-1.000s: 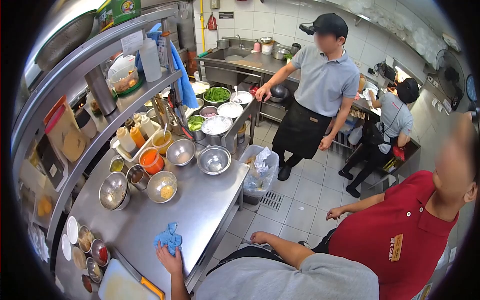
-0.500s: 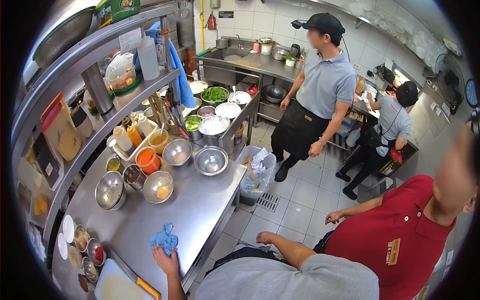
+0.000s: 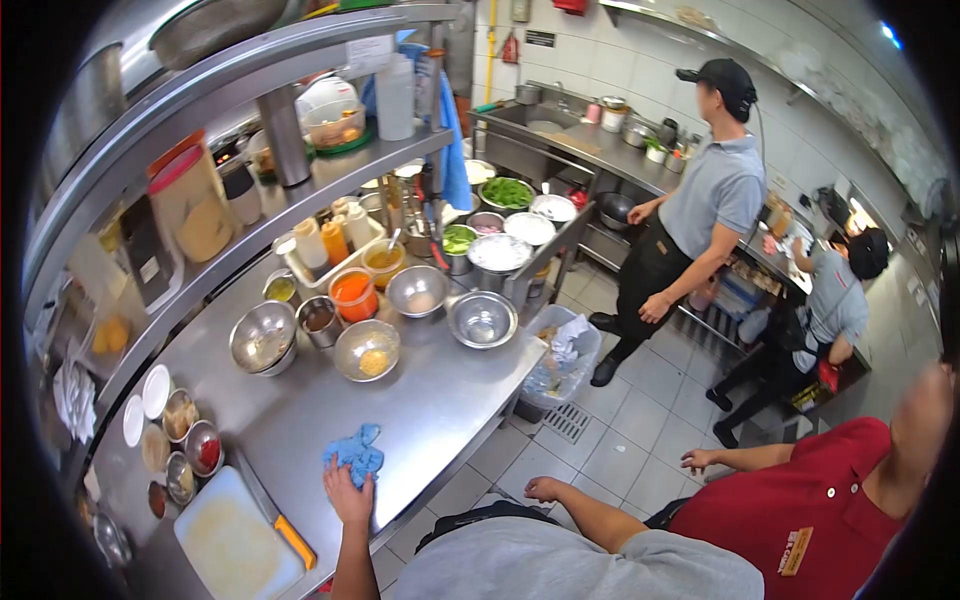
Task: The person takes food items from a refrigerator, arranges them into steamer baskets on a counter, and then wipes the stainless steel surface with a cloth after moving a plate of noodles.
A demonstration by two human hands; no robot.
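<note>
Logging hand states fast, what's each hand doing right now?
Left hand: flat on the blue cloth on the steel counter.
Right hand: off the counter, holding nothing visible; grip unclear.

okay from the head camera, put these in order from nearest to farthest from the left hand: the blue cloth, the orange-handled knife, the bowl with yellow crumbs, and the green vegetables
1. Blue cloth, under the left hand.
2. Orange-handled knife, just left on the cutting board.
3. Bowl with yellow crumbs, mid-counter.
4. Green vegetables, far end.
</note>
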